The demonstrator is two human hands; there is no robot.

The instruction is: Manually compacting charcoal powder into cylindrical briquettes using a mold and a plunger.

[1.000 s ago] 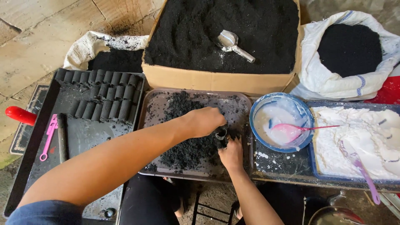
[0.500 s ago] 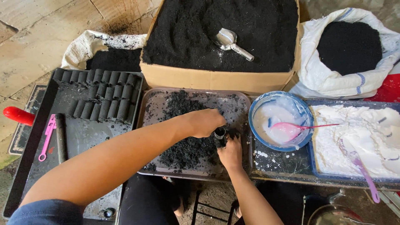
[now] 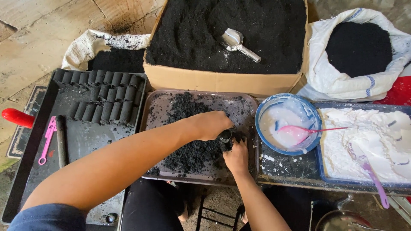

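Both hands, left (image 3: 212, 125) and right (image 3: 236, 156), close around a small black tube (image 3: 225, 136) over dark powder (image 3: 192, 149) near the tray's (image 3: 154, 111) right edge.

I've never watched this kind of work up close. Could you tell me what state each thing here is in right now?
Left hand: over the small black tube, touching it.
Right hand: gripping the small black tube from below.
Middle tray: holds loose black powder.
Cardboard box: open, full of black powder, metal scoop lying in it.
White sack: open, filled.
Blue bowl: holds white paste and a pink spoon.
Black rolls: finished, lined up in rows.
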